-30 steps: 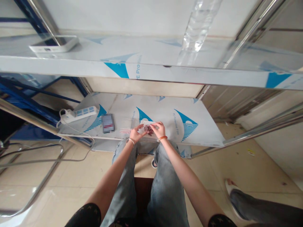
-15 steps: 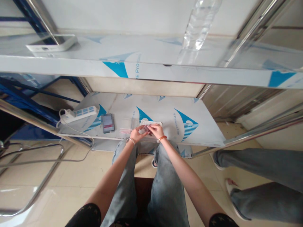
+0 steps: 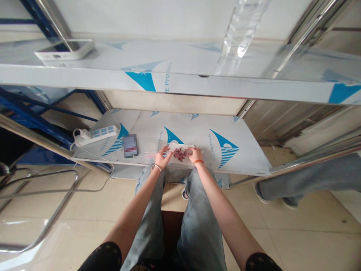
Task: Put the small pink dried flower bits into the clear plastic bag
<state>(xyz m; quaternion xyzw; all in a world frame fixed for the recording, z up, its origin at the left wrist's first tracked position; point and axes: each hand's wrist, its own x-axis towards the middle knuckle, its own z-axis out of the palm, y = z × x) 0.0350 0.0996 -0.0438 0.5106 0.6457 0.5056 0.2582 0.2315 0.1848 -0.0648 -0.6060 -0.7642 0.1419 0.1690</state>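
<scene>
We've got both hands on a small clear plastic bag with dark red bits inside [image 3: 179,152], lying flat on the lower shelf of film-covered steel [image 3: 248,158], right at its front edge above our knees. Our left hand [image 3: 163,157] pinches the bag's left end w/ fingertips curled in, and our right hand [image 3: 195,154] pinches the right end the same way, so the bag is stretched between them; whether thumbs sit under or on top we can't tell at this size. We'd judge the bag very light, thin and floppy, prob. slick film, so it will sag or fold if held by one corner, and the loose red contents will slide to the low side. Best hold looks like the two ends or the top edge, pinched w/ fingertips, not the bulging middle. The bits may be fragile, so no squeezing there. Just left of our left hand lies a flat clear sachet with a pink-red strip [image 3: 150,154], then a small dark card-like packet [image 3: 130,146], blurred out, then a white power strip with its cable [image 3: 97,133] near the shelf's left corner. On the upper shelf sit a white phone-like slab [image 3: 66,52] and a clear plastic bottle [image 3: 239,30]. Another person's grey trouser legs [image 3: 304,180] stand to our right on the tiled floor.
</scene>
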